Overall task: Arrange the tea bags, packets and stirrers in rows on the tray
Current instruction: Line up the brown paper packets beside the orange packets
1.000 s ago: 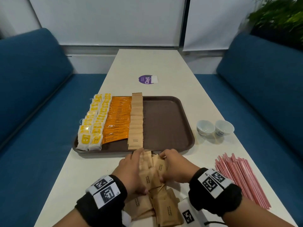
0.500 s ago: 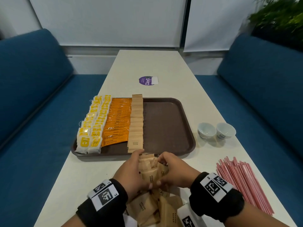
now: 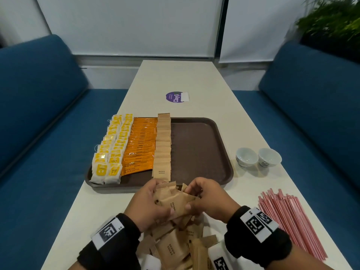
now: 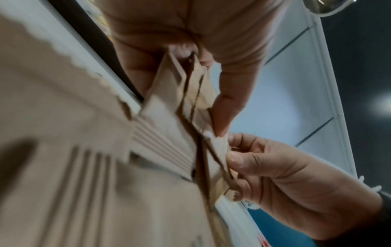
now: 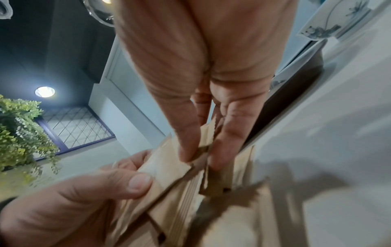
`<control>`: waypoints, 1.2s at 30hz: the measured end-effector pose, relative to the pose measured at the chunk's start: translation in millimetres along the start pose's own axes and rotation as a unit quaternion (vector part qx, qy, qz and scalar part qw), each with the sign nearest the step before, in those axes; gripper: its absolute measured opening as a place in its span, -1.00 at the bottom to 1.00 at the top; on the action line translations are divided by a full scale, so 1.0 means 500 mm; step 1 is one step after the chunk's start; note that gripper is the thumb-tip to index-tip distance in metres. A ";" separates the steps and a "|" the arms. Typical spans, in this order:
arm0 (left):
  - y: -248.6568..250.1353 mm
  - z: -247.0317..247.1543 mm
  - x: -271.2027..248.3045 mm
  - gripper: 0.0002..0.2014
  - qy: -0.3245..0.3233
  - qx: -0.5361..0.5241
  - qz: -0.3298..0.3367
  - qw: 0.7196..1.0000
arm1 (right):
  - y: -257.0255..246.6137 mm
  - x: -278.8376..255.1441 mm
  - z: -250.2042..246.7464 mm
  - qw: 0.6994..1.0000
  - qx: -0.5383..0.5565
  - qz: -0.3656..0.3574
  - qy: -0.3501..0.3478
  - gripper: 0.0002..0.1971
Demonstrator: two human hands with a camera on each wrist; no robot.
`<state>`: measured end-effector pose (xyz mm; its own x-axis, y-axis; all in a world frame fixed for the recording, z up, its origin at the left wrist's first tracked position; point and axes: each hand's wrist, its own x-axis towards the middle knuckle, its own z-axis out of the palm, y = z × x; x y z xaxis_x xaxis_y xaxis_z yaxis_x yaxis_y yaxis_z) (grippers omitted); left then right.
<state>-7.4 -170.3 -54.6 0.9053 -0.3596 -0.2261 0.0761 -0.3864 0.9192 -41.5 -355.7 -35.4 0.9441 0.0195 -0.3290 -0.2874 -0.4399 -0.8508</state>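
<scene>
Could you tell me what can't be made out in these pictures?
- Count of brown sugar packets held: left hand and right hand cover them in the head view; both wrist views are blurred.
- Loose packet pile: cut by the bottom edge.
- Cups' print: too small.

Tray (image 3: 202, 151): dark brown, rectangular, rounded corners; flat on the table, left half filled, right half bare.
Tea bags (image 3: 111, 151): white sachets with yellow labels, two overlapping rows at the tray's left edge.
Black coffee packets (image 3: 141, 147): orange, one overlapping row just right of the tea bags.
Brown sugar row (image 3: 163, 147): tan paper packets, one overlapping row beside the coffee.
Brown sugar bundle (image 3: 173, 201): several tan packets held above the table, near the tray's front rim.
Loose brown sugar pile (image 3: 173, 248): jumbled on the table below the bundle.
Stirrers (image 3: 290, 221): pink, thin, loosely fanned on the table, right of the tray.
</scene>
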 end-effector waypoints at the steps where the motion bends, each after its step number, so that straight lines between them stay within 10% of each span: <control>1: -0.002 -0.004 0.001 -0.43 -0.004 -0.023 0.001 1.000 | -0.001 0.001 -0.002 1.000 0.015 0.002 0.003 -0.71; 13: 0.001 -0.046 0.004 -0.27 -0.024 -0.242 0.007 0.970 | -0.033 0.003 -0.028 0.986 0.163 0.001 -0.028 -0.93; 36: -0.027 -0.053 0.017 -0.21 0.035 -0.306 -0.035 0.951 | -0.060 0.014 -0.020 0.940 0.337 0.044 0.035 -0.88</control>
<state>10.2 -145.5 -60.5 0.9130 -0.2864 -0.2904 0.3459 0.1664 0.9234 -24.7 -351.6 -8.2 0.9132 -0.0599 -0.4031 -0.3800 0.2320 -0.8954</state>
